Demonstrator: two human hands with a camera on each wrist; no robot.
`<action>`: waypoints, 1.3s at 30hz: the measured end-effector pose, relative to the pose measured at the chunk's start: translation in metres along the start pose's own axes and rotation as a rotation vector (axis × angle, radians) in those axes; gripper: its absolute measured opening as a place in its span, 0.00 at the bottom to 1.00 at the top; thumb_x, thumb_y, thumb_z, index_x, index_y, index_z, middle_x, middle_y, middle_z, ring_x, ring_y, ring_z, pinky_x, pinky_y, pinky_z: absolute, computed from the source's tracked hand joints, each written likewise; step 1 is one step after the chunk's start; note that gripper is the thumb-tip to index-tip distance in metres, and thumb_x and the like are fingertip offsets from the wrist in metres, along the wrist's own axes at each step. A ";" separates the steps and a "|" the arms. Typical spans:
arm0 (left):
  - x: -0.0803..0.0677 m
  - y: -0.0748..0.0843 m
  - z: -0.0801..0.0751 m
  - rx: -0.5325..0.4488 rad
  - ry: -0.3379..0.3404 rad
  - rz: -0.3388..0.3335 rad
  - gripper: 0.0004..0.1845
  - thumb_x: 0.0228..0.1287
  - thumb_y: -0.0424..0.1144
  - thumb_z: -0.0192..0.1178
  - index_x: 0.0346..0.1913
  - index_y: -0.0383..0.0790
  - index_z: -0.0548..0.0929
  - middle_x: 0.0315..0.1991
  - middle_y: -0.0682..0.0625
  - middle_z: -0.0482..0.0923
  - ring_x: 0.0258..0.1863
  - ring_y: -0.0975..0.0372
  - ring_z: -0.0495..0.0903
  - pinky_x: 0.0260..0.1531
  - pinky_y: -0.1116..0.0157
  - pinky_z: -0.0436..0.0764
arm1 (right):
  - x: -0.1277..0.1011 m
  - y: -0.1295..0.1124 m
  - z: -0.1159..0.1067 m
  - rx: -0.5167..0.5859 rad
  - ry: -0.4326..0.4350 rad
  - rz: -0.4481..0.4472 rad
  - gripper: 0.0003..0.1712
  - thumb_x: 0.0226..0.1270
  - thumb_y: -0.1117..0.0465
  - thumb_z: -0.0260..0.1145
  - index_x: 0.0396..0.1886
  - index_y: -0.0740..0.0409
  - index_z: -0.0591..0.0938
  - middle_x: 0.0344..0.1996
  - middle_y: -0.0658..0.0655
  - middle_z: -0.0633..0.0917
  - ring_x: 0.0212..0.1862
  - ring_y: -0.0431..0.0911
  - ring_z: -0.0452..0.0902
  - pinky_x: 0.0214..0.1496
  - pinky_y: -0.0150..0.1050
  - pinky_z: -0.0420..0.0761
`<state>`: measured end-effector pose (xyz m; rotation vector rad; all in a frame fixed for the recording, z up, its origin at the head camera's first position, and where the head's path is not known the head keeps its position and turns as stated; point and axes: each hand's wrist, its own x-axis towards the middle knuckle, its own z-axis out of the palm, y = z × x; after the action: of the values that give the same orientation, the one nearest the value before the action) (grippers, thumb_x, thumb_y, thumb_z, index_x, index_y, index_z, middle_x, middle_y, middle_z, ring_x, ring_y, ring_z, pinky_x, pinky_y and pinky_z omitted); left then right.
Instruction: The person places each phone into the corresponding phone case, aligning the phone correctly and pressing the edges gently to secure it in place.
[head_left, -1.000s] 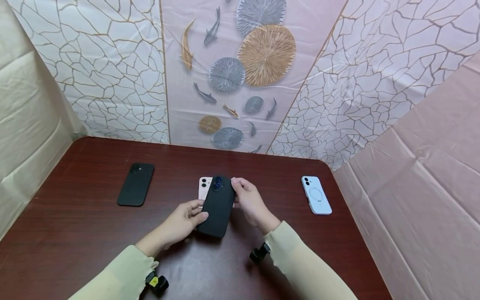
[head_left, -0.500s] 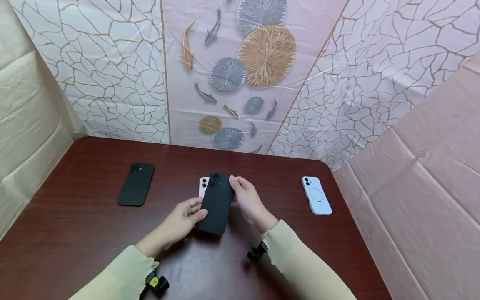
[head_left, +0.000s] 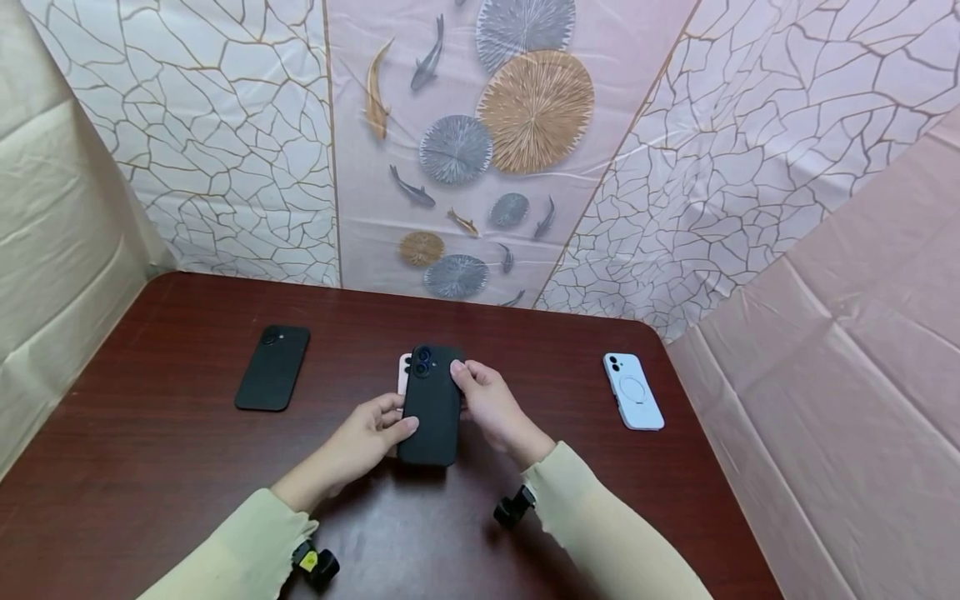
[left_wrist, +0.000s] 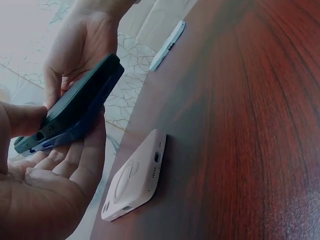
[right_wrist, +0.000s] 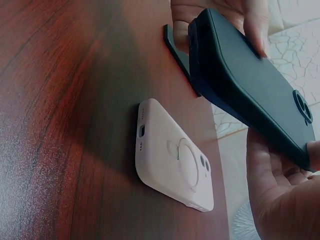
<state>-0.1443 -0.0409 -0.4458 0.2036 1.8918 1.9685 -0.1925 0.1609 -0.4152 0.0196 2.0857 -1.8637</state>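
Head view: black case [head_left: 431,408] hides most of the pink phone [head_left: 402,380].

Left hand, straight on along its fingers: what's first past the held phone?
Likely the right hand, gripping the opposite side of the held phone from the left hand. Exact depth is unclear.

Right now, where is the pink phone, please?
In the head view, the pink phone lies on the table, just left of centre, mostly hidden by the black case in the left hand and right hand; a left strip shows.
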 end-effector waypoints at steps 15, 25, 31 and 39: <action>0.009 0.010 -0.013 -0.051 0.223 0.004 0.23 0.70 0.48 0.58 0.57 0.33 0.73 0.48 0.40 0.80 0.41 0.54 0.82 0.39 0.58 0.83 | 0.000 0.007 0.007 -0.112 -0.094 0.024 0.21 0.74 0.45 0.55 0.38 0.60 0.79 0.30 0.57 0.83 0.31 0.45 0.79 0.34 0.42 0.82; 0.009 0.009 -0.013 -0.056 0.261 0.002 0.22 0.69 0.49 0.59 0.53 0.33 0.75 0.43 0.41 0.82 0.38 0.56 0.83 0.36 0.60 0.83 | -0.002 0.005 0.010 -0.132 -0.127 0.034 0.21 0.74 0.46 0.55 0.41 0.60 0.80 0.31 0.57 0.83 0.31 0.45 0.79 0.33 0.42 0.82; 0.009 0.009 -0.012 -0.036 0.281 0.008 0.19 0.70 0.47 0.59 0.51 0.33 0.76 0.42 0.41 0.82 0.35 0.56 0.83 0.34 0.59 0.83 | -0.004 0.003 0.012 -0.129 -0.132 0.040 0.20 0.74 0.48 0.56 0.45 0.61 0.80 0.33 0.58 0.84 0.33 0.46 0.81 0.36 0.45 0.83; 0.009 0.008 -0.012 -0.038 0.316 0.032 0.16 0.71 0.44 0.57 0.48 0.32 0.78 0.39 0.41 0.82 0.32 0.54 0.82 0.34 0.55 0.83 | -0.004 0.004 0.013 -0.121 -0.135 0.047 0.21 0.73 0.46 0.56 0.45 0.60 0.81 0.35 0.58 0.85 0.35 0.47 0.83 0.39 0.48 0.82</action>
<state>-0.1578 -0.0483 -0.4403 -0.0956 2.0482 2.1593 -0.1847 0.1498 -0.4187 -0.0833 2.0822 -1.6611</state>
